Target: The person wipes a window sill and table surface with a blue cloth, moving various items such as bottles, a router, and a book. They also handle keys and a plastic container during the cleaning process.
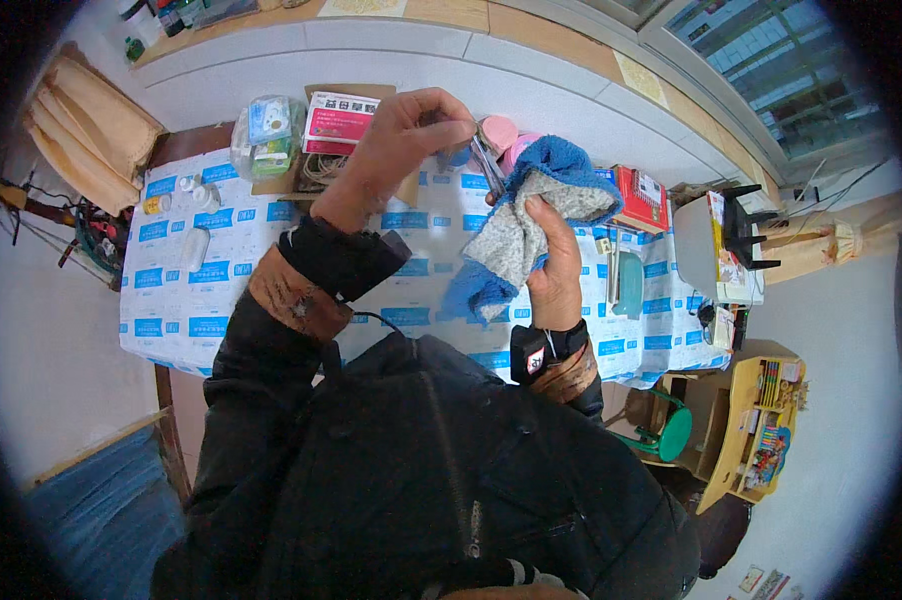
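Note:
My right hand (556, 262) grips a blue and grey fluffy cloth (529, 217), its thumb pressed on the grey side and one blue end hanging down over the table. Up and to the left, my left hand (421, 142) pinches the upper end of a shiny, slim metal object (487, 165), whose kind I cannot tell. The lower end of this object meets the cloth, near a fingertip of my right hand. Both hands are raised above a table covered with a blue and white printed cloth (413, 266).
Small bottles (207, 199) and a white oval object (195, 249) lie at the left. An open cardboard box (316, 180) stands behind my left hand, beside a bagged package (269, 124). Pink round containers (498, 133), a red box (640, 199) and a teal case (628, 285) are at the back and right.

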A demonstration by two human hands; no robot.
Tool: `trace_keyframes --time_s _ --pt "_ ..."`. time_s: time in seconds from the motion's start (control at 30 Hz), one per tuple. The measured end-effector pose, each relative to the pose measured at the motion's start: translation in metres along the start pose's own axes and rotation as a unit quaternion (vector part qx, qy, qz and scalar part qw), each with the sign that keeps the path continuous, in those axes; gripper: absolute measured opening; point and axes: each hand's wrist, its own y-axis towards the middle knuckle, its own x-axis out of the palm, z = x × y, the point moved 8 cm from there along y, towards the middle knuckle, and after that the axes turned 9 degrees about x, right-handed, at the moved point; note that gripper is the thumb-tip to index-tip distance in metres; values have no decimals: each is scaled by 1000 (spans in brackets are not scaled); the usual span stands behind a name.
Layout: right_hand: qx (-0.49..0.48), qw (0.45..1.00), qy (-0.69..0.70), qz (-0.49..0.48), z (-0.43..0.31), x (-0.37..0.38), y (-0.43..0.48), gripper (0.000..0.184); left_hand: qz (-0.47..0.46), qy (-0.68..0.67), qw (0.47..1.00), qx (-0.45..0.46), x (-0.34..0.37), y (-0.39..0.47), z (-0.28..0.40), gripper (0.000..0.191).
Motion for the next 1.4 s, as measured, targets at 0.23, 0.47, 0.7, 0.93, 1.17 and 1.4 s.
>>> trace_keyframes --time_s 0.23,0.47,0.7,0.93,1.17,1.4 --pt "-24 999 3 -49 2 15 2 38 12 -168 979 -113 -5 -11 -9 15" --pt "16 991 114 -67 20 23 4 49 19 -222 970 -99 -22 -19 -4 18" --pt "32 973 116 -198 38 47 5 47 3 -318 945 -73 -42 -31 -5 19" --pt "38 984 102 -139 61 44 6 51 61 -293 951 -81 -61 -61 -6 21" --pt "35 997 -49 -48 79 29 8 53 155 -28 986 -54 -79 -107 33 17" --pt "128 968 -133 -168 135 44 -13 46 142 224 963 36 -93 -189 128 7"
